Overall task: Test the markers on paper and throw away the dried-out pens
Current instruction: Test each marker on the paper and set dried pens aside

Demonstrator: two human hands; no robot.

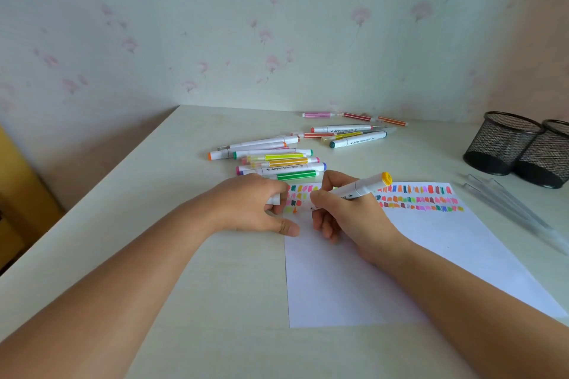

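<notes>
A white sheet of paper (431,255) lies on the table with rows of coloured test strokes along its far edge. My right hand (345,212) grips a white marker with a yellow end cap (363,188), its tip down near the strokes at the paper's far left. My left hand (255,206) rests at the paper's left edge, its fingers curled round a small white marker cap (274,200). Several capped markers (277,160) lie in a loose pile just beyond my hands, and more markers (354,132) lie farther back.
Two black mesh pen cups (505,144) stand at the right of the pale table (184,255). Clear plastic pens (511,209) lie beside the paper on the right. A flowered wall (277,24) closes the table's far side; the table's left edge drops off.
</notes>
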